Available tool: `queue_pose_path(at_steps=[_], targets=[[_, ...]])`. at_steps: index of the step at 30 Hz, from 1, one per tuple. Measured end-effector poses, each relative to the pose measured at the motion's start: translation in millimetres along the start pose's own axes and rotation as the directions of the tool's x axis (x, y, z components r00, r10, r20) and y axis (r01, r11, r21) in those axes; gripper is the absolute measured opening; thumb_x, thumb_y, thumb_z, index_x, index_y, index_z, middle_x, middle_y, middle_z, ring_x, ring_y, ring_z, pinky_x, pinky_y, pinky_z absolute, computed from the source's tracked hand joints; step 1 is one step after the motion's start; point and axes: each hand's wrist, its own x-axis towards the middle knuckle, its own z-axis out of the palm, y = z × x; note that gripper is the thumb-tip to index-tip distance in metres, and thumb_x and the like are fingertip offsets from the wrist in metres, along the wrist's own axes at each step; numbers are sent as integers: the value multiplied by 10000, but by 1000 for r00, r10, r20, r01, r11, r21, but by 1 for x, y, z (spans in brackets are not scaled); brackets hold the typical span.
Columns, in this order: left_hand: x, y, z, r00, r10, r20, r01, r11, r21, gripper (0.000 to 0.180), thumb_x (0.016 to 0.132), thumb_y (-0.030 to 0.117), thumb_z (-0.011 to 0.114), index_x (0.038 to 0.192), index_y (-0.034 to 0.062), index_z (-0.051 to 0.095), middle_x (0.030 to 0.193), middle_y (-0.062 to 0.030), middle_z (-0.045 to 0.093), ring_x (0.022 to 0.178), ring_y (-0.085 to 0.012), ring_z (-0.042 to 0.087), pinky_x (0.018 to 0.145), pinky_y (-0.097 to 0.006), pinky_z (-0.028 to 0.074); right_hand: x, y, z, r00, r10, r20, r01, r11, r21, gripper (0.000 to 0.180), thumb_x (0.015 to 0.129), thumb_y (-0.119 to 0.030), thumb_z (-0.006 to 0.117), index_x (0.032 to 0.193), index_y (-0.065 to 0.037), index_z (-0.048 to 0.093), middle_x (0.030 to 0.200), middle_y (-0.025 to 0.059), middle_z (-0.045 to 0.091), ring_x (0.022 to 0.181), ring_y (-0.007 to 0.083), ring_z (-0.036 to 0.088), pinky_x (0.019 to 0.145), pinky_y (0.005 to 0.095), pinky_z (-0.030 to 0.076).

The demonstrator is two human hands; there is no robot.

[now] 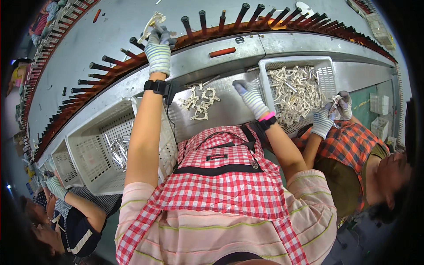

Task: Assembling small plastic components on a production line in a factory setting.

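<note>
My left hand (159, 49), in a striped glove with grey fingers, is stretched out over the row of dark pegs. Its fingers are closed on a pale branched piece (152, 24) that sticks up past the fingertips. My right hand (250, 98), gloved the same way, is above the metal tray (229, 108); its fingers are drawn together and nothing shows in them. On that tray, between my arms, several loose pale branched pieces (201, 101) lie in a small heap. A white crate (263, 70) full of similar pieces stands just right of my right hand.
Dark upright pegs (203, 23) curve along the bench's far side. An orange-brown bar (222, 52) lies on the metal ledge. White crates (88, 154) stand left, one with shiny metal rods (118, 150). Co-workers are close by; the gloved hands (329, 115) at right handle a piece.
</note>
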Motion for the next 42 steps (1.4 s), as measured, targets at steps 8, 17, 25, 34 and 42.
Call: queue_pose_path(at_steps=[8,17,25,34,42], targets=[[-88,20,-10,944,169,-284,-165,986,36,301,860,141,582,1112,-12,520,794,-77,593,541,-101,528,487,-232,436,63,21,72,917,-142,372,390,510,-767,313,825,-131,526,1134,-121,571,1148,127,572,1036,329,558,873,421,449],[-140,-157,-29,976,-28,218,-155,613,775,234,848,146,541,1070,114,607,905,-161,646,868,-332,607,773,-391,485,46,39,61,964,-5,268,263,201,-944,253,793,-186,540,1018,-87,598,1010,125,596,974,279,566,842,423,439],[-115,-178,13,831,-284,478,-458,139,878,265,869,178,414,891,64,652,933,-150,648,849,-305,634,729,-425,500,0,37,22,997,51,63,-14,871,-491,199,851,-103,521,1033,-22,519,963,180,621,891,328,600,781,388,464],[-125,-165,12,833,-210,512,-517,33,855,223,832,141,456,948,74,634,965,-158,635,897,-287,629,730,-416,497,-34,-14,8,991,-32,130,30,999,17,268,905,-229,522,1081,-31,487,817,-10,470,722,71,420,657,216,389],[-157,3,-8,880,-205,429,-1,901,433,239,798,176,652,979,39,580,867,-100,636,745,-181,610,671,-290,486,-57,-124,25,969,-138,202,108,982,154,493,852,-282,612,1213,22,470,1078,117,563,944,152,510,859,276,409]])
